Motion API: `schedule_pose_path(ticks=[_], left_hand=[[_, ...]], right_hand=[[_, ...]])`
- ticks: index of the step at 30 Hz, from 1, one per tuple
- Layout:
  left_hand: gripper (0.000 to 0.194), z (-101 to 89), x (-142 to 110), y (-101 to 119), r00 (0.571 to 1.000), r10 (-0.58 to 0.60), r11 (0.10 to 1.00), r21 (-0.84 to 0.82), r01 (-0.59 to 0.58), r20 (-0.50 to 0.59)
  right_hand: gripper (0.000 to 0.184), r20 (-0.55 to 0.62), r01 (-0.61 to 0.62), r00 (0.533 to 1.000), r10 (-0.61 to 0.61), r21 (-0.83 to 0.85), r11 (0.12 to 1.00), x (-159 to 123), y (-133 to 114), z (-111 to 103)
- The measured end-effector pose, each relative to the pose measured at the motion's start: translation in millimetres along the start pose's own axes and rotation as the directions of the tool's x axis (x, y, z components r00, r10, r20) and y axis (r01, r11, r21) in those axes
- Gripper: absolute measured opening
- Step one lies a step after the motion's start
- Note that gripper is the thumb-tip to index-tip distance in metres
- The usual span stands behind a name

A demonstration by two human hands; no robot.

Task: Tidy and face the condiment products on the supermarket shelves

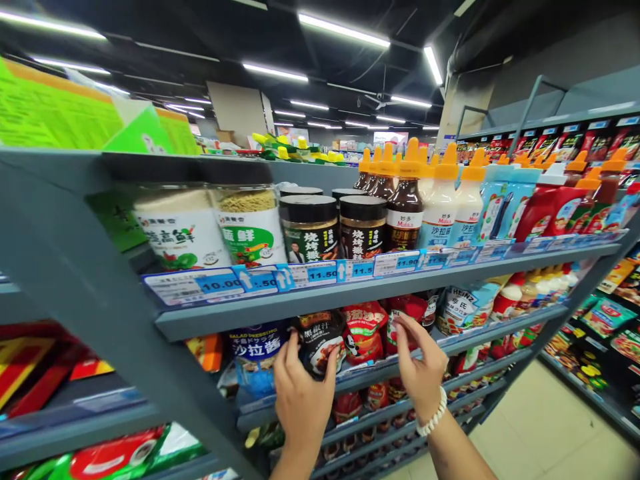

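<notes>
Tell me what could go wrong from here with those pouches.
The black pepper sauce pouch stands close beside the tomato ketchup pouch, so shifting one might disturb the other. The left hand has its fingers spread at the black pepper sauce pouch; a loose hold could let it slump. The right hand wears a beaded bracelet, which might snag on a shelf edge.

Sauce pouch [320, 333] black, white lettering. Ketchup pouch [364, 333] beside it bright red. Salad-dressing pouch [257, 345] dark blue up top, lighter blue below. Shelf [225, 319] slate grey; price tags [220, 283] white and blue. Bottle caps [449, 155], from here, orange. Beaded bracelet [434, 415] creamy white.
</notes>
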State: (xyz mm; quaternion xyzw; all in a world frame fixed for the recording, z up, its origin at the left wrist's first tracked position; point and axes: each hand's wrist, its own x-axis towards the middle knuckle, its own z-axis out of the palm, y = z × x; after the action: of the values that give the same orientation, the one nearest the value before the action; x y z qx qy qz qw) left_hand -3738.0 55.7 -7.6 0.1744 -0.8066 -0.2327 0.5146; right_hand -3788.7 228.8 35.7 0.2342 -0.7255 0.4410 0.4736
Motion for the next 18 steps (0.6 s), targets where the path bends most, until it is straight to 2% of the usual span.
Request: schedule_pose_path(ticks=[3, 4, 5, 7, 9, 11, 14, 18], left_hand=[[0.074, -2.5, -3.5, 14.4, 0.988, 0.095, 0.995, -0.011, -0.097, -0.123], [0.071, -1.8, -4.6, 20.7, 0.980, 0.133, 0.990, -0.022, -0.137, -0.147], [0.067, -0.1, -5.7, 27.7, 0.973, 0.168, 0.984, -0.039, -0.176, -0.156], [0.060, 7.0, -8.0, 42.1, 0.961, 0.238, 0.965, -0.075, -0.250, -0.139], [0.055, 18.1, -10.9, 55.0, 0.950, 0.294, 0.949, -0.083, -0.303, -0.104], [0.056, 30.7, -14.3, 64.3, 0.945, 0.317, 0.946, -0.049, -0.321, -0.082], [0.062, 45.9, -19.0, 71.1, 0.950, 0.299, 0.954, 0.012, -0.299, -0.090], [0.057, 53.6, -24.0, 74.4, 0.954, 0.281, 0.960, 0.026, -0.280, -0.104]], right_hand=[[0.016, -0.160, -0.066, 0.985, 0.060, -0.028, 0.997, 9.7, 22.1, -24.1], [0.016, -0.166, -0.101, 0.982, 0.094, -0.031, 0.994, 13.6, 30.3, -28.8], [0.018, -0.134, -0.135, 0.982, 0.130, -0.027, 0.990, 17.2, 37.9, -31.6], [0.026, 0.021, -0.192, 0.981, 0.192, -0.003, 0.981, 22.6, 49.1, -32.8], [0.026, 0.208, -0.223, 0.955, 0.210, 0.043, 0.974, 25.3, 54.4, -31.1], [0.022, 0.339, -0.251, 0.919, 0.203, 0.103, 0.963, 26.7, 56.2, -29.5], [0.025, 0.427, -0.308, 0.879, 0.214, 0.164, 0.937, 30.2, 60.3, -27.1], [0.030, 0.450, -0.346, 0.864, 0.224, 0.209, 0.915, 39.3, 71.8, -16.4]])
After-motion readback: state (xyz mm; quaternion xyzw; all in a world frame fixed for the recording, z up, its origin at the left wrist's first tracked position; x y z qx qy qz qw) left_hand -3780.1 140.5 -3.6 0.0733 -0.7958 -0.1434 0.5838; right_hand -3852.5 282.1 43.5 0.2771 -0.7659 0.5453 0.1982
